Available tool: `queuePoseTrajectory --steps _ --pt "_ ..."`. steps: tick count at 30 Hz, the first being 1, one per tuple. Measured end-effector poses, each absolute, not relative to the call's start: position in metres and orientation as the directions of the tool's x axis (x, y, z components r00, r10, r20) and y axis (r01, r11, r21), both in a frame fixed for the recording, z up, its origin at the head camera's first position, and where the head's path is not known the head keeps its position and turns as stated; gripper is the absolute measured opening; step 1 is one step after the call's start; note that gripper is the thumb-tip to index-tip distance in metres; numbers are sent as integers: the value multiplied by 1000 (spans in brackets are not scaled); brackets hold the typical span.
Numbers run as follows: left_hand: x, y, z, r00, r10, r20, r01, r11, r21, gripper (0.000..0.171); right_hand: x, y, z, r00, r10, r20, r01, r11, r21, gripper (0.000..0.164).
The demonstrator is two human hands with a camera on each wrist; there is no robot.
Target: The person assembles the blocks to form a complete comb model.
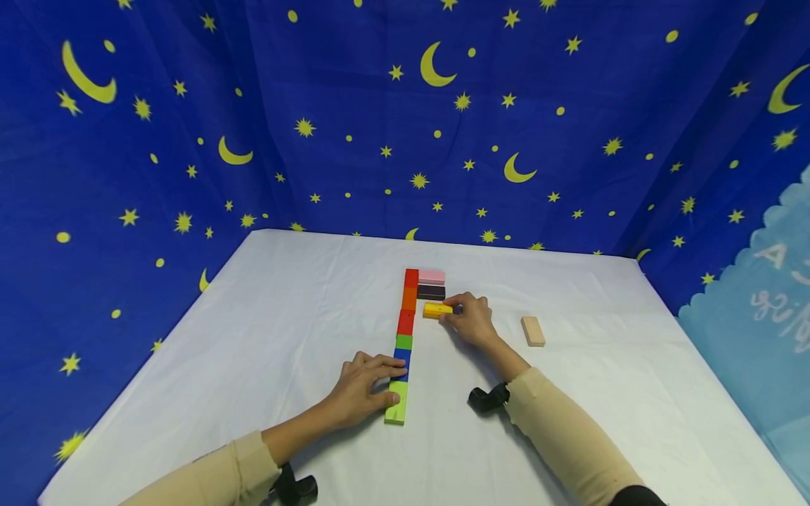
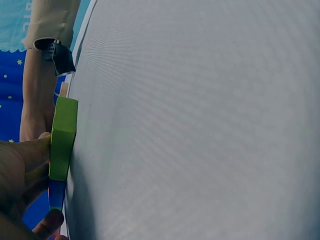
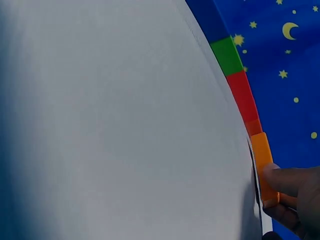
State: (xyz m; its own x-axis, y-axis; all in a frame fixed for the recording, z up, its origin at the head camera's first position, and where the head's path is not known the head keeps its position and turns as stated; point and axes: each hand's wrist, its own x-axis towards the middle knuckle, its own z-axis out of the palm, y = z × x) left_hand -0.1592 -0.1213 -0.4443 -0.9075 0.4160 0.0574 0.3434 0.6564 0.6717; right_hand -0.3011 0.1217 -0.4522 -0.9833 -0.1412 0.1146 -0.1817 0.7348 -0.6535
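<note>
A row of colored wooden blocks runs away from me: lime green (image 1: 395, 411), blue (image 1: 400, 374), green (image 1: 403, 342), red (image 1: 406, 323), orange (image 1: 409, 299) and another red (image 1: 411, 278). My left hand (image 1: 361, 392) rests on the near part, thumb on the lime green block and extended fingers over the blue one. A yellow-orange block (image 1: 433, 310) is pinched by its right end between thumb and fingers of my right hand (image 1: 471, 320). Its left end points at the row, close to the joint of the red and orange blocks. The right wrist view shows this block (image 3: 263, 157) too.
Off the row's far end, a pink block (image 1: 432, 277) and a black block (image 1: 432, 292) stick out to the right, side by side. One plain wood block (image 1: 533, 331) lies right of my right hand. A white cloth (image 1: 253, 316) covers the table; a star-patterned blue curtain (image 1: 354, 84) hangs behind.
</note>
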Motion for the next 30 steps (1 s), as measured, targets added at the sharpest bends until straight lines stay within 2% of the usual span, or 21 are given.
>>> queuePoseTrajectory --steps 12,30 --pt "-159 -121 -444 -905 419 66 351 653 671 42 -298 111 -454 -975 -175 133 -220 740 -636 31" --pt "-158 -122 -444 -904 421 78 360 648 671 42 -299 107 -455 -977 -176 121 -212 744 -633 33"
